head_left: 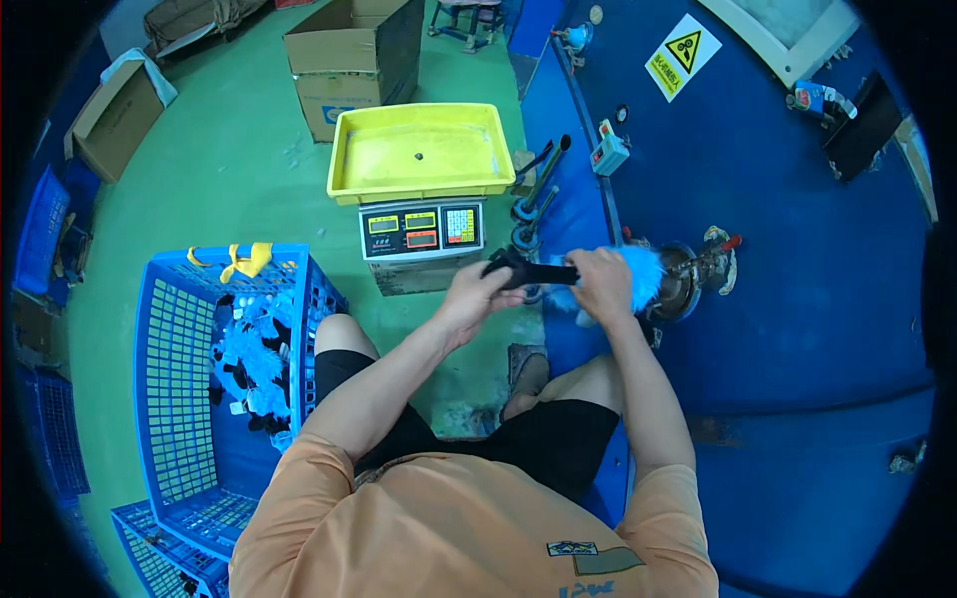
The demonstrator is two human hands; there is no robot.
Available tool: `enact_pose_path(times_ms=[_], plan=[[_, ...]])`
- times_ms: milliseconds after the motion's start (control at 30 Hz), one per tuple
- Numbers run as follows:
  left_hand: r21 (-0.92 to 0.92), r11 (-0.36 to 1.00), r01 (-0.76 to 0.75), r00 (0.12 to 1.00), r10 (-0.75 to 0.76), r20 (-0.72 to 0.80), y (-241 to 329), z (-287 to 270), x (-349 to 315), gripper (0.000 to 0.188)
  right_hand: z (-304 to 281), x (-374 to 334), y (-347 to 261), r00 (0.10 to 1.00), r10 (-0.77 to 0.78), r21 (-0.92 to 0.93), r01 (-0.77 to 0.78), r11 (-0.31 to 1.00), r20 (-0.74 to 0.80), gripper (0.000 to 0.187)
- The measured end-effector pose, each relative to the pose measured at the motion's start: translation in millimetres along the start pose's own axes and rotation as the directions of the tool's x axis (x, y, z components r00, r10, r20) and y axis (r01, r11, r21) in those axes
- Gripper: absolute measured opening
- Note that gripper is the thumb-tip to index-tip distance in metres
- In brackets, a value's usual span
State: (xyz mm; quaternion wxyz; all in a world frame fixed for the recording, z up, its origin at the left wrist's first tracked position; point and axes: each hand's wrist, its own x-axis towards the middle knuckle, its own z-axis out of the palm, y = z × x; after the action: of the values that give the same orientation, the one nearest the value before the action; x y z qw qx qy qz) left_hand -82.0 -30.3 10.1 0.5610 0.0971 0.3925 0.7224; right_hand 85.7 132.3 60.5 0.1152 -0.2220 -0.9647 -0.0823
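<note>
My left hand [477, 301] is closed around one end of a black fabric piece [543, 274], which stretches across to my right hand. A fluffy bright blue plush piece [643, 274] is gripped in my right hand [603, 284], close against the round metal fitting [678, 284] on the blue machine wall. Whether the black piece is joined to the plush is hidden by my right fingers. To my left, a blue plastic basket [174, 369] holds a heap of blue and black plush pieces [257, 359].
Ahead stands a scale [424, 229] with a yellow tray [349, 184] on top. Upright metal rods [543, 189] rise beside the blue machine [788, 289]. A small switch box [609, 151] is fixed to it. Cardboard boxes [339, 110] stand farther off on the green floor [239, 149].
</note>
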Motion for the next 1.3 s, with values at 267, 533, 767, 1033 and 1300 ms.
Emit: enact_pose_path(times_ms=[267,533,767,1033,1300], plan=[[-0.187,0.982,0.031,0.988,-0.001,0.157,-14.6,-13.9,13.2,0.023,6.3,-6.4,0.6,0.999,0.041,-0.017,-0.041,0.999,-0.030,0.032],[-0.014,0.998,-0.054,0.998,0.054,0.015,-7.4,-15.2,-5.1,0.016,9.7,0.7,-3.8,0.997,0.017,-0.008,-0.017,1.000,-0.073,0.035],[0.171,0.985,-0.017,0.997,0.029,-0.065,-3.5,-18.7,-8.4,0.016,6.9,0.0,-5.1,0.996,0.005,0.008,-0.005,1.000,-0.085,0.034],[0.168,0.985,-0.047,0.996,0.060,-0.071,-17.7,-18.5,-7.5,0.016,7.1,0.6,-3.8,0.997,0.001,0.000,-0.001,1.000,-0.077,0.034],[0.106,0.991,-0.083,0.997,0.082,0.017,-32.2,9.0,-4.3,0.016,4.6,-2.6,11.8,0.999,-0.013,-0.024,0.012,1.000,-0.039,0.033]])
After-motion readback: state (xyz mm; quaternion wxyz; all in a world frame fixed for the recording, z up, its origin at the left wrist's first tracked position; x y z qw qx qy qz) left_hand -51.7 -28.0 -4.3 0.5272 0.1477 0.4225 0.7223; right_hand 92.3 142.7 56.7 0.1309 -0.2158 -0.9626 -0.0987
